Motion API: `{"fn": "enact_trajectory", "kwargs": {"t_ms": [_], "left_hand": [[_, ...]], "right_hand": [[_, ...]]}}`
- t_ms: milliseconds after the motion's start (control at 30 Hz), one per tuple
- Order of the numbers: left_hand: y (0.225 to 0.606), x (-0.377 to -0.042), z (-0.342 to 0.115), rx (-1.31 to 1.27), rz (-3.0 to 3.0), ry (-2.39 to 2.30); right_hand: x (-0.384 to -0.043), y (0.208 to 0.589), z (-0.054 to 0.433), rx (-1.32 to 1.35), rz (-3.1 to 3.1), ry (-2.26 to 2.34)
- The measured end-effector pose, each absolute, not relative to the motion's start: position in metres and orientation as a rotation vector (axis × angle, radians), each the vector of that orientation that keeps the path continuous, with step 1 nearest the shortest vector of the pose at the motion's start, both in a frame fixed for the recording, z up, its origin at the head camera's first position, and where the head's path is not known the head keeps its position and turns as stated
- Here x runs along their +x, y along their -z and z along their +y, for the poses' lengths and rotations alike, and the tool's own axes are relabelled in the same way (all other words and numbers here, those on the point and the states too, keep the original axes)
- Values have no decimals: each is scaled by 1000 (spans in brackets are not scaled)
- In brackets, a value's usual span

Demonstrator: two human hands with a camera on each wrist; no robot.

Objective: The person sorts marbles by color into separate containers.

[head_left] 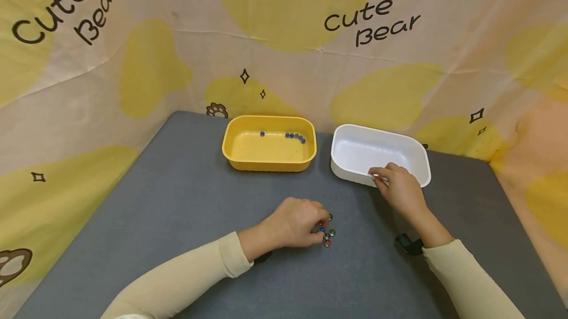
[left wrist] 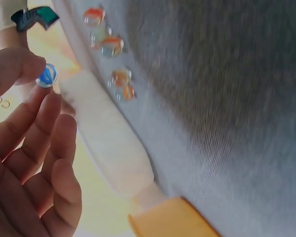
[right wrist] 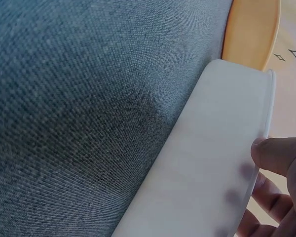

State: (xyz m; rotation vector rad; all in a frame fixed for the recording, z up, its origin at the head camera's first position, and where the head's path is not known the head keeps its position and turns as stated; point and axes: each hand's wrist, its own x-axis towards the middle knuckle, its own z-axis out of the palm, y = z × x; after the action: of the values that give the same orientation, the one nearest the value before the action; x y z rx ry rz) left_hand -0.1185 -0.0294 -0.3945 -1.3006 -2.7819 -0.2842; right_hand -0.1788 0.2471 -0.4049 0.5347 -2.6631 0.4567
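Between thumb and index finger, my left hand [head_left: 296,224] pinches a blue marble [left wrist: 47,75], low over the grey table. Several clear marbles with orange swirls [left wrist: 112,45] lie on the cloth right by those fingers. At the right, my right hand [head_left: 399,190] grips the front rim of a white plastic bin [head_left: 348,173]. Its thumb [right wrist: 274,154] presses on the outside of the wall, and the other fingers reach over to the inner side. The part of the bin's inside behind this hand is hidden in the head view.
Left of the white bin stands a yellow bin [head_left: 268,166] with several blue marbles [head_left: 296,136] in it, most of them in a row toward the right end. A patterned cloth wall [head_left: 284,57] rises behind both bins. The table has a grey fabric cover [head_left: 177,195].
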Motion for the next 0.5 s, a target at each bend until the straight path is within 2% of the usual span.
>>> {"fn": "enact_trajectory", "kwargs": {"t_ms": [500], "left_hand": [[367, -143, -50, -1204, -2786, 303]], "right_hand": [[-178, 404, 246, 519, -2679, -466]]}}
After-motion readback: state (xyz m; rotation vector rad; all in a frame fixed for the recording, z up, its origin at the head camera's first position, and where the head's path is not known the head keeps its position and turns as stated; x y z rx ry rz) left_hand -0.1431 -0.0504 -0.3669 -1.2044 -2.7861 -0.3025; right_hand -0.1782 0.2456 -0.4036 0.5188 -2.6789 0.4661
